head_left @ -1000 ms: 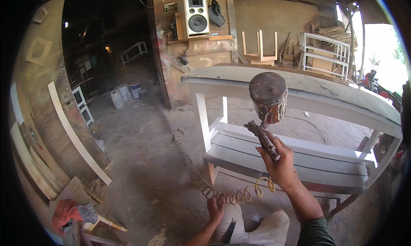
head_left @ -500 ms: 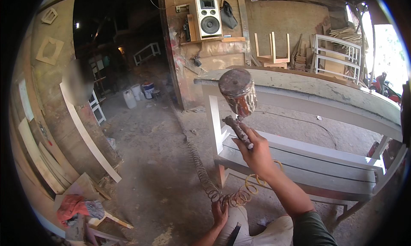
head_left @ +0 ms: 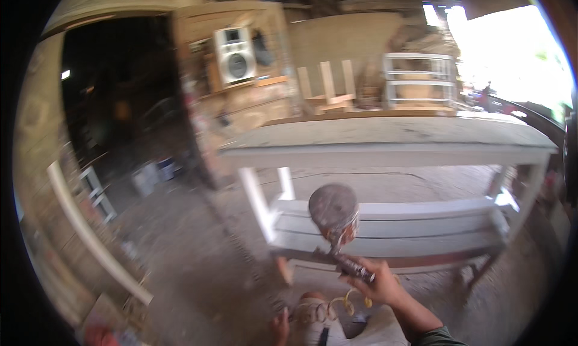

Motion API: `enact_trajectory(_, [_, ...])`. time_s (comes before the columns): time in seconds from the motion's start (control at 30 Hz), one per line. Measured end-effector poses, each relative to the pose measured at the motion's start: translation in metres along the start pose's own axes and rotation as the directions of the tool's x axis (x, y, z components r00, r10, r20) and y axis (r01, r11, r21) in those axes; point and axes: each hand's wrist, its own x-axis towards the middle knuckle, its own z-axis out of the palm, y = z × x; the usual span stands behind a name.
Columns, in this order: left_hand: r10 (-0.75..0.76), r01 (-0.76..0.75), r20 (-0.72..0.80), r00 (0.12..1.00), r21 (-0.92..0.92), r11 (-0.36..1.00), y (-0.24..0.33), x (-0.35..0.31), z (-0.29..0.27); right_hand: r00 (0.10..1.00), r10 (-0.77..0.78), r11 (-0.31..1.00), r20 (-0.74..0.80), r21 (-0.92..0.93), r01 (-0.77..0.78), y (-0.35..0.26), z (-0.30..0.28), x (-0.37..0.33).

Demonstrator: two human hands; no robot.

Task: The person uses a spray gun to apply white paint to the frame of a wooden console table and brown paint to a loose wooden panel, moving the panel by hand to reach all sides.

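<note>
My right hand (head_left: pixel 384 286) is closed round the handle of a paint spray gun (head_left: pixel 335 213), whose paint-streaked cup sits on top with a dark lid. Before it stands a long table (head_left: pixel 385 155) with white-painted sides, white legs and a slatted lower shelf (head_left: pixel 397 230); the gun is in front of that shelf, apart from it. Low at the bottom edge, my left hand (head_left: pixel 280 327) is closed on a coiled air hose (head_left: pixel 317 312), its fingers partly blurred. Yellowish coils of the hose hang below my right hand.
A white speaker (head_left: pixel 236 55) sits on a wall shelf. Behind the table stand a bare wooden frame (head_left: pixel 327 84) and a white rack (head_left: pixel 419 81). Left are a dark doorway, paint buckets (head_left: pixel 167 168) and a long leaning board (head_left: pixel 90 231). The hose trails over the dusty floor.
My view has turned right and tilted up. The spray gun has gone from beside the tabletop's left end to lower down, before the lower shelf. Both hands keep their holds.
</note>
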Motion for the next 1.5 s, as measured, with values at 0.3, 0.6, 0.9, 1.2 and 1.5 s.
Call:
enact_trajectory(0.3, [0.208, -0.377, 0.597, 0.775, 0.172, 0.910, 0.171, 0.053, -0.065, 0.968, 0.232, 0.961, -0.101, -0.132, -0.244, 0.027, -0.090, -0.147])
enact_trajectory(0.6, [0.421, -0.862, 0.887, 0.189, -0.055, 0.504, 0.227, 0.168, -0.014, 0.955, 0.240, 0.900, -0.176, -0.328, -0.287, 0.012, -0.147, -0.174])
enact_trajectory(0.9, [0.271, -0.961, 0.957, 0.099, 0.021, 0.275, 0.333, 0.063, -0.005, 0.768, 0.470, 0.837, -0.435, -0.056, -0.544, -0.136, -0.210, -0.162])
enact_trajectory(1.2, [0.334, -0.681, 0.931, 0.145, -0.151, 0.716, 0.380, -0.067, -0.093, 0.310, 0.629, 0.666, -0.713, 0.289, -0.688, -0.326, -0.260, -0.128])
enact_trajectory(1.5, [0.320, -0.623, 0.946, -0.062, -0.287, 0.727, 0.580, -0.083, -0.164, -0.008, 0.662, 0.603, -0.749, 0.539, -0.588, -0.458, -0.312, -0.100])
